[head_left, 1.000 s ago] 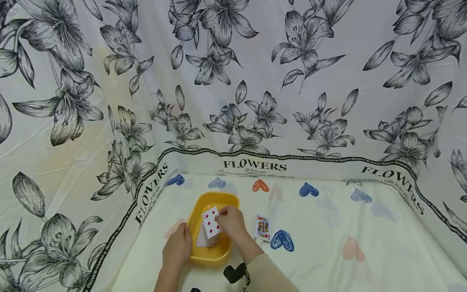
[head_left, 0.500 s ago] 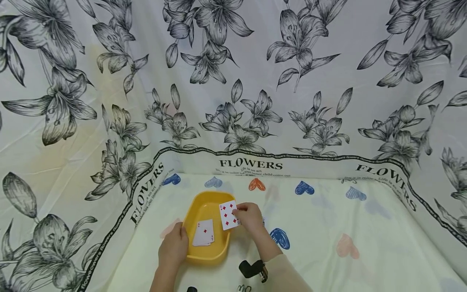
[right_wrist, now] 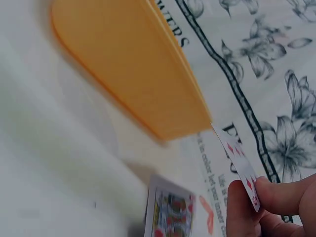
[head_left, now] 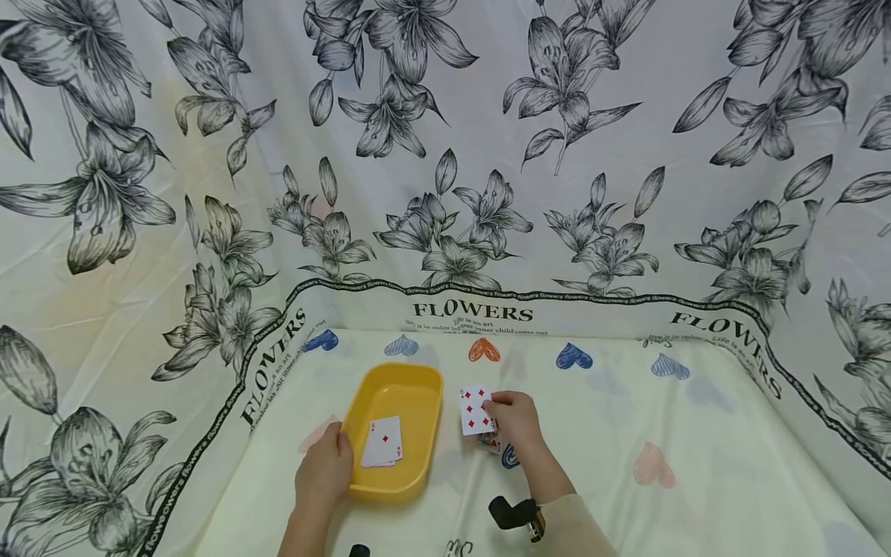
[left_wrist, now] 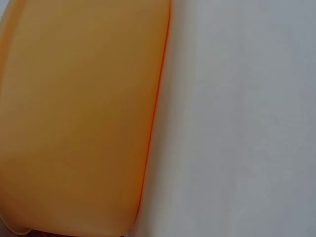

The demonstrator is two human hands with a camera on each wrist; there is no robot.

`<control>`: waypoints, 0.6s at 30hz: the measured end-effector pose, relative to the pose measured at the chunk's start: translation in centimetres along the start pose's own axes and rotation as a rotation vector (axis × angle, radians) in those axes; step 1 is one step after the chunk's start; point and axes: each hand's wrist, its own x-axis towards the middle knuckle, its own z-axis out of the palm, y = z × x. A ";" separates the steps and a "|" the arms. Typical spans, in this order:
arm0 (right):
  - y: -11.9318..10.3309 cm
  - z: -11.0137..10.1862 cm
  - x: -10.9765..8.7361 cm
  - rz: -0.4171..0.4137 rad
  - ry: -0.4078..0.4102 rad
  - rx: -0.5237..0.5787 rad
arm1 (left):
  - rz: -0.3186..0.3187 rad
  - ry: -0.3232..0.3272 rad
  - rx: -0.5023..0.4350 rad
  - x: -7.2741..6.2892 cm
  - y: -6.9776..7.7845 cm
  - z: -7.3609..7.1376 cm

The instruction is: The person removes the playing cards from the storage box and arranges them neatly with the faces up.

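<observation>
My right hand (head_left: 518,422) pinches the six of diamonds (head_left: 475,410) by its right edge, thumb against fingers, to the right of the yellow plastic basin (head_left: 418,387). Below that card in the head view, a king playing card (head_left: 489,443) lies face up on the cloth, partly covered. The right wrist view shows the pinched card nearly edge-on, above the king. My left hand (head_left: 325,466) grips the basin's left rim. Inside the basin, an ace of diamonds (head_left: 383,439) lies face up on at least one more card. In the left wrist view the basin's outer wall (left_wrist: 84,113) fills the left side.
A pale cloth printed with hearts (head_left: 654,464) covers the work surface. Behind and to the left hangs a white curtain with black flowers (head_left: 564,70). A black wrist camera (head_left: 511,512) sits at the right sleeve.
My right hand has carried the six of diamonds from over the basin rightward to over the king, uncovering the ace. My left hand keeps its grip on the basin.
</observation>
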 end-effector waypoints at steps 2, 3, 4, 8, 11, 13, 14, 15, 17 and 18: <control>0.4 -0.7 0.1 0.024 0.010 -0.006 | 0.000 -0.002 0.000 0.1 -0.1 0.0; 0.6 -1.1 0.1 0.038 0.015 -0.004 | -0.001 -0.002 0.001 0.1 -0.2 0.0; 0.8 -1.4 0.2 0.048 0.019 -0.003 | 0.000 -0.002 0.003 0.1 -0.2 0.0; 1.7 -2.6 0.5 0.084 0.047 0.009 | 0.000 0.003 0.010 0.2 -0.3 0.1; 2.3 -3.3 0.8 0.108 0.068 0.016 | 0.001 0.007 0.011 0.2 -0.3 0.0; 2.7 -3.7 1.0 0.126 0.076 0.020 | 0.002 0.008 0.010 0.2 -0.4 0.0; 2.9 -3.9 1.1 0.135 0.078 0.019 | 0.004 0.008 0.009 0.2 -0.4 0.0; 3.2 -4.1 1.2 0.144 0.081 0.022 | 0.006 0.007 0.008 0.2 -0.4 0.0; 3.6 -4.5 1.1 0.152 0.086 0.017 | 0.011 0.007 0.008 0.2 -0.4 0.1; 3.8 -4.6 1.1 0.159 0.090 0.015 | 0.014 0.008 0.007 0.2 -0.4 0.1</control>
